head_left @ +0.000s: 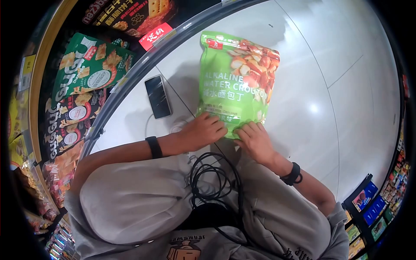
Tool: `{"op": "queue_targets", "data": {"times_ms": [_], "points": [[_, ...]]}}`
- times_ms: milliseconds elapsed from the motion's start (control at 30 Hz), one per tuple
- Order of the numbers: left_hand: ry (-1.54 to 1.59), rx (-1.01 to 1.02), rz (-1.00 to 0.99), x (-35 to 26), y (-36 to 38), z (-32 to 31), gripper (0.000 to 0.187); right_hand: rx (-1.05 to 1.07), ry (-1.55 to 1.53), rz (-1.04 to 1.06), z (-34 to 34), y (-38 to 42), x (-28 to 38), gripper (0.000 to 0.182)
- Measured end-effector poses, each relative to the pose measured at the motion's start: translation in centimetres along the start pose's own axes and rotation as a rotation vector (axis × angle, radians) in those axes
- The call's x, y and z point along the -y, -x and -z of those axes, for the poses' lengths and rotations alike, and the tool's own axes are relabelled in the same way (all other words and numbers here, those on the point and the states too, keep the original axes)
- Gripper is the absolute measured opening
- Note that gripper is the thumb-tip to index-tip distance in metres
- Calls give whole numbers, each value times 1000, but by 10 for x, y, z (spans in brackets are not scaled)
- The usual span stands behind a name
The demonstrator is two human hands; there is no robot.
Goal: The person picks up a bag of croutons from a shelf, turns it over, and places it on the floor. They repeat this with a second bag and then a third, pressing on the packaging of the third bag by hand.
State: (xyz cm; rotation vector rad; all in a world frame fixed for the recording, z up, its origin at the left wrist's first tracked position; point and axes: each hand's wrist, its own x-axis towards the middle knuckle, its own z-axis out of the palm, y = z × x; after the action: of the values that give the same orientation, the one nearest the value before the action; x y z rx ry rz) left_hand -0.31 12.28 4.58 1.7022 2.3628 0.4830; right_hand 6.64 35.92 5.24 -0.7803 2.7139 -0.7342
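Note:
A green bag of croutons [234, 78], labelled "Alkaline Water Crouton" with bread pieces pictured at its upper right, is held in front of me over the floor. My left hand [203, 129] grips its bottom edge on the left, fingers curled over the front. At the bottom right, my right hand [255, 138] pinches the same edge, fingers closed on it. The print faces me upright. Each wrist wears a black band. Just left of the bag, a phone [158, 97] lies on the floor with a pale cable by it.
Coiled black cable [212, 177] lies between my legs. To the left, a shelf holds a green snack bag [93, 65] and several dark snack bags [78, 113], with a red sign [156, 36] on its edge. Pale tiled floor [316, 112] stretches right toward more shelves [377, 203].

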Motion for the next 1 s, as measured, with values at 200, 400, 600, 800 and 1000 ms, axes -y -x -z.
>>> {"op": "queue_targets", "data": {"times_ms": [200, 400, 600, 800, 1000], "points": [[44, 9, 43, 0, -2, -2, 24, -13, -45, 14, 1, -2, -1, 29], [100, 19, 71, 2, -2, -4, 31, -45, -6, 91, -1, -3, -5, 28], [58, 17, 90, 2, -3, 0, 28, -139, 100, 240, -6, -1, -11, 23], [20, 28, 117, -1, -9, 5, 30, -173, 88, 350, -3, 4, -16, 19], [-17, 6, 70, 4, -14, -2, 27, -222, 53, 332, -4, 8, -21, 19]]}}
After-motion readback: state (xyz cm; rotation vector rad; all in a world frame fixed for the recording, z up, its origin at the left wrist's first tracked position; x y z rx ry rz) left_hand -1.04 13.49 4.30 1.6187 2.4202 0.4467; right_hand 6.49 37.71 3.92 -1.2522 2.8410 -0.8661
